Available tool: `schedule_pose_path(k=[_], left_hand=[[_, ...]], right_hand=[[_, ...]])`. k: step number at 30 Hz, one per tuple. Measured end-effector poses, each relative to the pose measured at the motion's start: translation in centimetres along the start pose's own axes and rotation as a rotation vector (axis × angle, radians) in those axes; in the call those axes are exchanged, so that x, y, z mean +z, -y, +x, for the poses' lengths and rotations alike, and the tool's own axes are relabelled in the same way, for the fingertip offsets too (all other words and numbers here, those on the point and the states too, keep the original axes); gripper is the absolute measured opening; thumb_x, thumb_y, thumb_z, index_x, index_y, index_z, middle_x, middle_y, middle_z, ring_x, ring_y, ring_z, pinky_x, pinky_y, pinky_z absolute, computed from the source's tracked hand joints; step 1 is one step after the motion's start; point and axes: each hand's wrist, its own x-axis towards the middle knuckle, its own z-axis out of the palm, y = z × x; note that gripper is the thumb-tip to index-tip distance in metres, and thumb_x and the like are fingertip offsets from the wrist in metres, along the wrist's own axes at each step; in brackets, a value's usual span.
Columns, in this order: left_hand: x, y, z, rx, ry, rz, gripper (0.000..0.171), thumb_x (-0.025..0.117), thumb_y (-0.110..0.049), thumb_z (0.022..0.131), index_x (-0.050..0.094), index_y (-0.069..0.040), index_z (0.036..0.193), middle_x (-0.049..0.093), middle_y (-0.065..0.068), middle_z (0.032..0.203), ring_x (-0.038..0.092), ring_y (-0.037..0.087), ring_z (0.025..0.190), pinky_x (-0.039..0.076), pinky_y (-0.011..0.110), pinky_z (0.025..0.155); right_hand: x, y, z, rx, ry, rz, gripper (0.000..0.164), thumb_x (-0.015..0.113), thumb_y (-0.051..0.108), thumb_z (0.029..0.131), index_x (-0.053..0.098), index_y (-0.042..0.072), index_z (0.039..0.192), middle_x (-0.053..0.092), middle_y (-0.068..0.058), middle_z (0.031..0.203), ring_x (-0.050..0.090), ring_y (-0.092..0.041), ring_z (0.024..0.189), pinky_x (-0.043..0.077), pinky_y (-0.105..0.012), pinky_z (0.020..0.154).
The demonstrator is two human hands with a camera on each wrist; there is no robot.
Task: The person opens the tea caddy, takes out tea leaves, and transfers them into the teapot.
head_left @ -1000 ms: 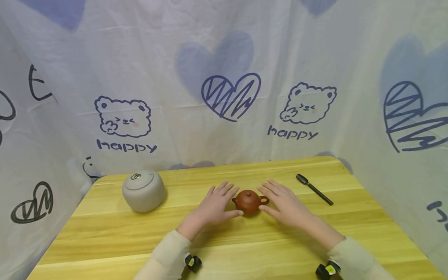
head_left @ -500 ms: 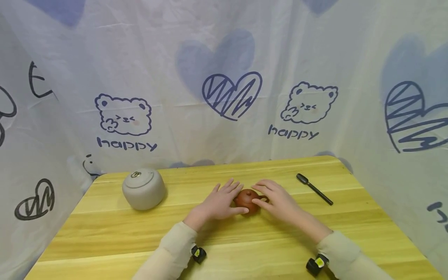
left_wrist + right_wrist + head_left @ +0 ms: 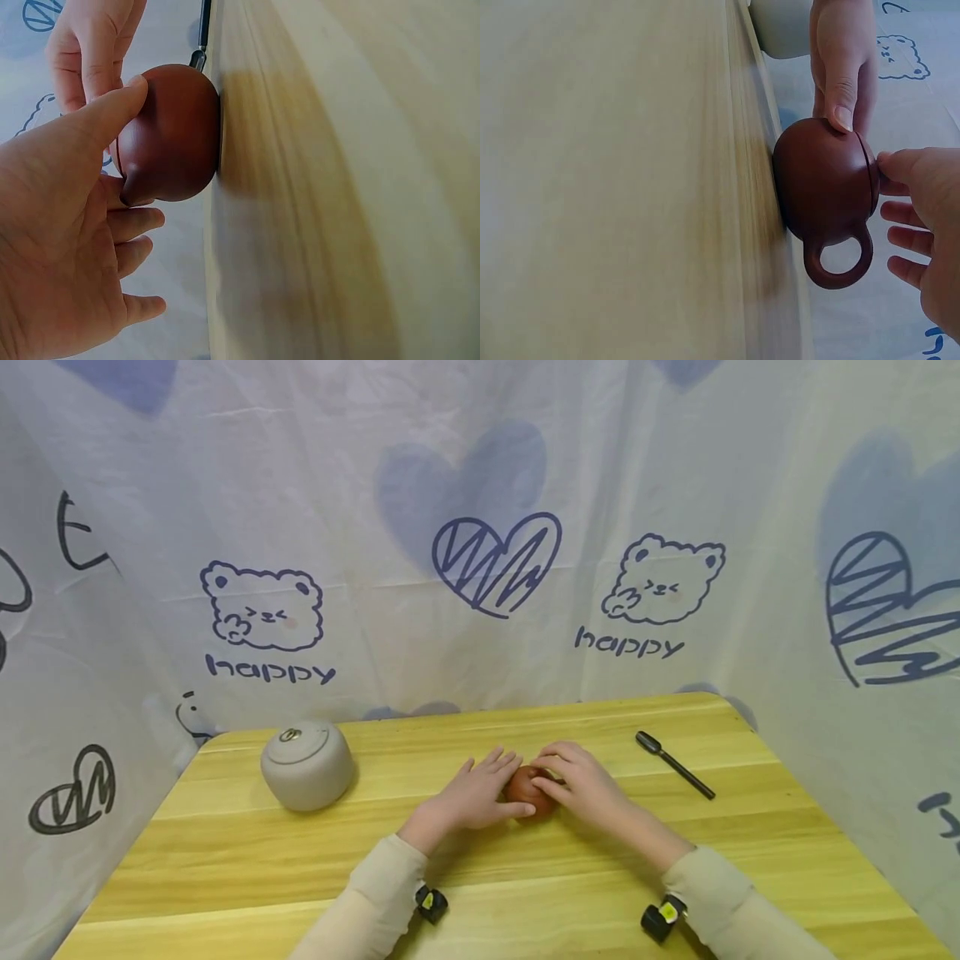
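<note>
A small reddish-brown teapot (image 3: 517, 788) stands upright on the wooden table between both hands. My left hand (image 3: 471, 795) steadies its body at the spout side, thumb on the near wall and fingers reaching round the far side. From the left wrist, the short spout (image 3: 133, 184) shows between thumb and fingers. My right hand (image 3: 585, 785) is over the top and pinches the lid (image 3: 872, 176) at its knob, which the fingertips hide. The lid appears seated on the pot. In the right wrist view the loop handle (image 3: 836, 262) is free of any finger.
A grey lidded jar (image 3: 307, 768) with a small metal ring on top stands at the table's left. Beyond the right hand lies a black scoop (image 3: 678, 767), slanting. A printed cloth (image 3: 375, 610) hangs behind the wooden table (image 3: 300, 877).
Both hands have moved inward from beside the teapot. The left now holds its body, and the right has come over the top and pinches the lid knob. The jar and scoop stay put.
</note>
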Motion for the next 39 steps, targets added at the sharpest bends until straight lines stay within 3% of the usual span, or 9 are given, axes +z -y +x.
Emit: schedule_pose_path(k=[22, 39], left_hand=[[0.1, -0.3, 0.1, -0.034, 0.03, -0.038, 0.088, 0.05, -0.066, 0.09, 0.025, -0.012, 0.156, 0.023, 0.007, 0.163, 0.012, 0.023, 0.153, 0.019, 0.057, 0.12], [0.3, -0.1, 0.1, -0.045, 0.035, -0.035, 0.089, 0.05, -0.067, 0.09, 0.024, -0.013, 0.156, 0.022, 0.006, 0.163, 0.012, 0.023, 0.154, 0.018, 0.057, 0.121]], right_hand=[[0.1, -0.2, 0.1, -0.028, -0.041, -0.011, 0.011, 0.07, 0.017, 0.089, 0.073, 0.011, 0.098, 0.066, -0.005, 0.104, 0.06, -0.021, 0.101, 0.053, -0.039, 0.091], [-1.1, -1.0, -0.3, -0.07, -0.158, -0.041, 0.014, 0.075, 0.015, 0.085, 0.073, 0.009, 0.098, 0.065, -0.006, 0.101, 0.061, -0.022, 0.098, 0.053, -0.04, 0.088]])
